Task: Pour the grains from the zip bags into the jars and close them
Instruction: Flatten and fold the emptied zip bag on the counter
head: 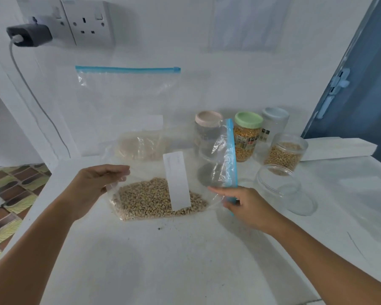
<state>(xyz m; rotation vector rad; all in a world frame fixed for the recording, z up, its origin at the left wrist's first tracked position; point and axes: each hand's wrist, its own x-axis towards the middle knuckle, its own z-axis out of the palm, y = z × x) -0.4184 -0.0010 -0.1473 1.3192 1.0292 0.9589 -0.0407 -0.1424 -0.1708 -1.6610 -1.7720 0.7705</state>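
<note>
A clear zip bag point(154, 199) of pale beans with a white label lies on the white counter point(163, 260), its blue zip strip point(231, 155) turned to the right. My left hand point(97, 183) pinches the bag's left corner. My right hand point(242, 205) grips the lower end of the zip strip. An open, empty clear jar point(279, 186) stands right of the bag. Behind it an open jar point(286, 153) holds beans. Further back are a pink-lidded jar point(208, 119), a green-lidded jar point(248, 135) of yellow grains and a blue-lidded jar point(275, 119).
An empty zip bag point(128, 95) leans on the back wall, and another bag of grains point(141, 146) lies behind the held one. A charger point(29, 35) is plugged in the wall socket. A white plank point(339, 148) lies at the right. The counter's left edge drops to a tiled floor point(9, 194).
</note>
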